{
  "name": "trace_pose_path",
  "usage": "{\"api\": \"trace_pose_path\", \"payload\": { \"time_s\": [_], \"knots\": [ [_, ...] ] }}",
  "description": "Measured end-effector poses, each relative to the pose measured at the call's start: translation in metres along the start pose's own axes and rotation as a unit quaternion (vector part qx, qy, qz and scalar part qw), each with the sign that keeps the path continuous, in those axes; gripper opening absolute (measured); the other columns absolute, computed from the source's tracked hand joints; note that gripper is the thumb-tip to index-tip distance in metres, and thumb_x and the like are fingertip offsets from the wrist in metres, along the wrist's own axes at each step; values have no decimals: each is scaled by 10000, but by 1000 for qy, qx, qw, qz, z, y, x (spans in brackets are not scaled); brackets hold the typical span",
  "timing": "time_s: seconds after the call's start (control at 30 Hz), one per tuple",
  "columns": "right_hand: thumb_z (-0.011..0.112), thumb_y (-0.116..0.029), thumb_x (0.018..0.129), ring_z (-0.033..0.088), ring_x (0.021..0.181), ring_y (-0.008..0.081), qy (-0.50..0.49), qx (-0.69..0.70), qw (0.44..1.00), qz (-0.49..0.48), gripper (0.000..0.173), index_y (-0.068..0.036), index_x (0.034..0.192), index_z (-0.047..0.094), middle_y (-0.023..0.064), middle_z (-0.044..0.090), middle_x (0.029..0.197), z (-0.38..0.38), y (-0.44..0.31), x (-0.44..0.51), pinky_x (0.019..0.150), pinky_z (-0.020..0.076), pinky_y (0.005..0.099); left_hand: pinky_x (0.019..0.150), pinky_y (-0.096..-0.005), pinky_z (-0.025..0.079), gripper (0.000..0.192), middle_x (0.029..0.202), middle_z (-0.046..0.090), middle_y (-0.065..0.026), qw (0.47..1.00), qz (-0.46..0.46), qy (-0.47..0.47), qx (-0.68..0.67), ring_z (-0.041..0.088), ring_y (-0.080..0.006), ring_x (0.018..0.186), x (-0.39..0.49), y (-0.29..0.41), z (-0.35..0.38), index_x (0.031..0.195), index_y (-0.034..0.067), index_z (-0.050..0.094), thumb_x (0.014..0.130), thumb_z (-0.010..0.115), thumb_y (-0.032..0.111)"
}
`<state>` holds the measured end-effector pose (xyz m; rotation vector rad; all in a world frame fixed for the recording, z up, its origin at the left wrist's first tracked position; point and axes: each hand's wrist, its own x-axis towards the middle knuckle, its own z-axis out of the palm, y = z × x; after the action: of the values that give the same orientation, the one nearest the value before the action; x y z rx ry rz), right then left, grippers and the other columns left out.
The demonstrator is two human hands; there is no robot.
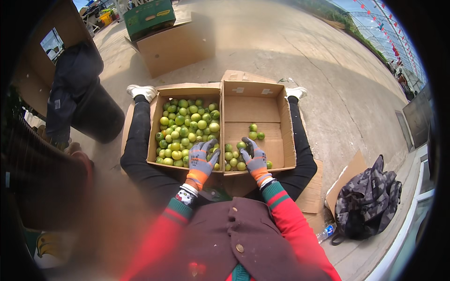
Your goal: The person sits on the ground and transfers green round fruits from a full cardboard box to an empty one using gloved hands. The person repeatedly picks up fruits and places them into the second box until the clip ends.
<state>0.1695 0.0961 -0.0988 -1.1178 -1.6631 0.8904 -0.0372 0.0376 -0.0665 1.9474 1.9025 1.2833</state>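
Two cardboard boxes stand side by side between my outstretched legs. The left box (pixel 186 87) is full of green tomatoes (pixel 179 120); the right box (pixel 253 109) holds several, mostly in its near left corner. My left hand (pixel 203 158), in a grey and orange work glove, reaches over the near right corner of the left box. Tomatoes show between its thumb and fingers, but whether it grips one is hidden. Over the right box, my right hand (pixel 255 159), gloved alike, has a green tomato (pixel 241 145) between thumb and fingertips. Looser tomatoes (pixel 252 135) lie farther in.
Ahead, a green carton (pixel 149 19) rests on a larger cardboard box (pixel 175 47). A black bin (pixel 100 112) with a dark garment (pixel 72 84) stands at left. At right are a camouflage-patterned bag (pixel 367 202), a plastic bottle (pixel 327 232) and flat cardboard (pixel 311 189).
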Motion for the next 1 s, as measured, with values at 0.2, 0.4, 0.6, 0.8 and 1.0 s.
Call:
{"api": "trace_pose_path", "payload": {
  "time_s": [0.2, 0.4, 0.6, 0.8, 1.0],
  "knots": [
    [641, -145, 922, 606, 657, 124, 213, 230, 916, 251, 384, -25, 1275, 546, 69, 654, 965, -17, 80, 15, 539, 498, 255, 1080, -447, 292, 513, 1200, 592, -70, 899, -93, -134, 407, 514, -255, 1172, 29, -44, -31, 1241, 177, 588, 781, 699, 374],
    [633, -215, 915, 606, 761, 108, 105, 157, 942, 277, 424, -106, 1316, 545, 66, 671, 916, -9, 16, 12, 686, 504, 280, 1085, -436, 289, 511, 1127, 628, -61, 881, -107, -133, 440, 540, -257, 1133, 29, -76, -27, 1220, 173, 596, 769, 718, 379],
    [656, -175, 891, 617, 758, 117, -15, 80, 995, 58, 495, -84, 1357, 517, 62, 681, 884, -2, -3, 5, 710, 499, 278, 1045, -432, 331, 402, 1018, 655, -77, 979, 26, -11, 202, 563, -285, 1035, 18, -53, -30, 1098, 129, 629, 775, 737, 343],
    [712, -269, 805, 570, 955, 355, -219, -248, 912, -243, 621, -62, 1350, 498, 144, 623, 986, -10, -45, -1, 868, 446, 448, 1013, -434, 361, 298, 927, 667, -93, 997, 21, -70, 31, 597, -288, 939, -9, 14, 11, 1008, 94, 648, 830, 690, 329],
    [716, -251, 779, 592, 887, 314, -153, -225, 929, -251, 565, -100, 1297, 548, 111, 641, 964, -7, -31, -2, 826, 459, 415, 1020, -431, 360, 288, 904, 663, -86, 992, 38, -112, 52, 598, -274, 924, -8, 18, 11, 1030, 88, 643, 853, 662, 314]
  ]
}}
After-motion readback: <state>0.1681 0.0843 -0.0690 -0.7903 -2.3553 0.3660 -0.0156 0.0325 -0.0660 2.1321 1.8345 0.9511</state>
